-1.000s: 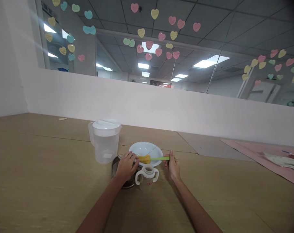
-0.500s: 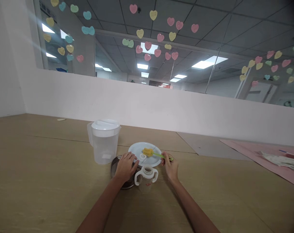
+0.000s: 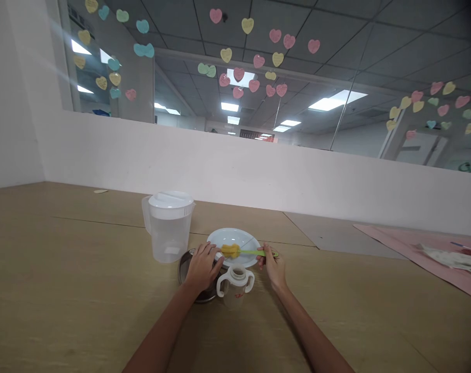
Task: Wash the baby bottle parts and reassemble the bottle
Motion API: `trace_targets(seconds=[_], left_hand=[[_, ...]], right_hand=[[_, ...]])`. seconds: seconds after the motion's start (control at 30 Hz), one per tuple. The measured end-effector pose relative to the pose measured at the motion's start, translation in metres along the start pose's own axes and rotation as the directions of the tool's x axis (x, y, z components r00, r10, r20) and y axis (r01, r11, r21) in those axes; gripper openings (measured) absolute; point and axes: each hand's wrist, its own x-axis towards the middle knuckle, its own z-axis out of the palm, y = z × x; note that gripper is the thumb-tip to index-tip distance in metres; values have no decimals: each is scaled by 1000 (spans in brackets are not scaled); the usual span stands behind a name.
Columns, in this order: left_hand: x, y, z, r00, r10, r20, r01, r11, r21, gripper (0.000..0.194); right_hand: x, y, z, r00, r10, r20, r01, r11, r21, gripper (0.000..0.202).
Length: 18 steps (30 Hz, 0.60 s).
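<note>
pitcher (image 3: 171, 228), dish (image 3: 226, 236), bottle (image 3: 235, 292) on table (image 3: 83, 295)

1. On the bench (image 3: 103, 290), the pitcher (image 3: 171, 228) is standing at nine o'clock from the bowl (image 3: 245, 238).
2. The tray (image 3: 184, 272) is lying at the bowl's eight o'clock; the left grip (image 3: 201, 267) is covering part of it.
3. The bottle (image 3: 237, 282) is standing at six o'clock, just beside the tray.
4. The brush (image 3: 231, 251) is stretching across the bowl, its handle pointing toward three o'clock into the right grip (image 3: 273, 265).
5. A sheet (image 3: 398, 241) is lying well apart at three o'clock, carrying a packet (image 3: 451, 258).
6. The wall (image 3: 235, 171) is rising behind, at twelve.
</note>
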Motion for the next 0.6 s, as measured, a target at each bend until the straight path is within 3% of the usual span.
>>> trace_targets(seconds=[0.2, 0.43, 0.6], left_hand=[[0, 2, -3, 998, -56, 5, 56, 998, -27, 32], [5, 10, -7, 977, -210, -25, 207, 976, -68, 19], [3, 8, -1, 974, -226, -32, 223, 972, -71, 31]], right_hand=[[3, 4, -1, 997, 82, -6, -81, 992, 94, 58], [5, 4, -2, 991, 126, -37, -117, 975, 191, 57], [4, 3, -2, 989, 138, -61, -121, 967, 225, 50]])
